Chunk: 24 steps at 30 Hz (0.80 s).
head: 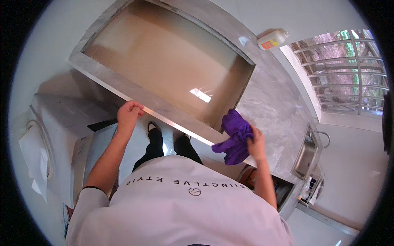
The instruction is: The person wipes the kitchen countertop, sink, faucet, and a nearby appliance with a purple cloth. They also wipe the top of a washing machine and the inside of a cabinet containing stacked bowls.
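Observation:
My right hand (256, 144) grips a bunched purple cloth (235, 138) at the near right corner of a large rectangular recess (166, 61) in the counter. Part of the cloth hangs over the counter's front edge. Its folds cover that corner of the recess. My left hand (130, 114) is at the pale front edge strip (166, 121), farther left, with its fingers curled in and no object visible in them. The grey marbled countertop (271, 101) surrounds the recess, whose inside looks brownish, with a bright reflection near its right end.
A white bottle with a coloured label (273, 39) stands by the wall near a barred window (341, 70). To the right is a steel sink (306, 153) with a curved faucet (324, 138). An open compartment (281, 190) is below the counter. A grey panel (67, 117) stands at left.

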Motion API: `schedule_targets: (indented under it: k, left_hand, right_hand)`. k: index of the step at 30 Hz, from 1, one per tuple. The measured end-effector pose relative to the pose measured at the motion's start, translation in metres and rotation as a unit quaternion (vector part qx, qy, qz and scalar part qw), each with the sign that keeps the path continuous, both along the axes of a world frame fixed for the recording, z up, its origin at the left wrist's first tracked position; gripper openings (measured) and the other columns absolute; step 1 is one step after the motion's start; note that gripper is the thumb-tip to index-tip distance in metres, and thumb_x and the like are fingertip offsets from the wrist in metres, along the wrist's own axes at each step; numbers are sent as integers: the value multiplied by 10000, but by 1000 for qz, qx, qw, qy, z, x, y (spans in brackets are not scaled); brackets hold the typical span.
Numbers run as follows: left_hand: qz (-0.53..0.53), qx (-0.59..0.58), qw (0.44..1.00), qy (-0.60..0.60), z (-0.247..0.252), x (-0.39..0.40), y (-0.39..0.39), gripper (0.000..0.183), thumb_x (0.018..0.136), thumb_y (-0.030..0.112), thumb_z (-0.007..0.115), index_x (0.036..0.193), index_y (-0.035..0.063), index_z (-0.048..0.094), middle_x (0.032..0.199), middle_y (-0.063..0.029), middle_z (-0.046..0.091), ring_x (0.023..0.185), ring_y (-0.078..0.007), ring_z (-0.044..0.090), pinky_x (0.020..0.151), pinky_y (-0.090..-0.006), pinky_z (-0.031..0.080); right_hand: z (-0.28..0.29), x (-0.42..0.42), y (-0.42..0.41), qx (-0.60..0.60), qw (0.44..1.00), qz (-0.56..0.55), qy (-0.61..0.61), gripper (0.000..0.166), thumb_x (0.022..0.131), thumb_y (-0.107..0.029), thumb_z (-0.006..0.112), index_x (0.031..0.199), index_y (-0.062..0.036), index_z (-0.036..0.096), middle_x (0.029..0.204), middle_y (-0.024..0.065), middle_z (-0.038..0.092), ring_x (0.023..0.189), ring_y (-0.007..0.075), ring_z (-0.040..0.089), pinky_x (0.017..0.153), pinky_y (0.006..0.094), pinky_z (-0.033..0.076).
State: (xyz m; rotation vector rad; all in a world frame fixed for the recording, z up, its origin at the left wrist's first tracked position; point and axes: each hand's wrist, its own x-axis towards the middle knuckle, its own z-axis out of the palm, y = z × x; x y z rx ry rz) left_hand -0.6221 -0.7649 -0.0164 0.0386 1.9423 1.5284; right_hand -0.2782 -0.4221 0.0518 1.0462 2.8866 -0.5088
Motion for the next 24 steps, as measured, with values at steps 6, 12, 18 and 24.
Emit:
schedule_targets:
  k: [6,12,18,24]
  left_hand:
    - [-4,7,998,56,21,12,-1,144,830,-17,483,866,-8,623,766,-46,620,700,-118,595,661,-239,484]
    - [8,35,997,69,1,35,-6,139,851,-24,488,889,-5,620,776,-42,621,704,-120,597,675,-254,496]
    - [35,60,997,32,11,52,-19,156,855,0,473,892,14,624,779,-52,622,713,-118,597,684,-247,485]
    - [78,22,997,21,7,69,-49,163,847,30,468,905,20,620,754,-43,622,715,-118,592,662,-242,462]
  right_hand:
    - [-8,-61,-130,69,996,24,57,628,665,-143,668,1241,-17,454,1188,225,481,1062,405,467,935,479,376]
    - [-30,-181,-140,-27,986,30,163,413,729,-130,662,1113,-34,545,1072,186,560,972,364,529,850,430,437]
    - [-12,-192,-40,-345,773,-190,497,277,838,-110,619,1096,-25,566,931,39,601,815,145,540,772,280,452]
    - [73,-60,-6,-192,863,-208,419,323,833,-92,604,1143,-18,552,1017,62,590,923,154,548,801,293,455]
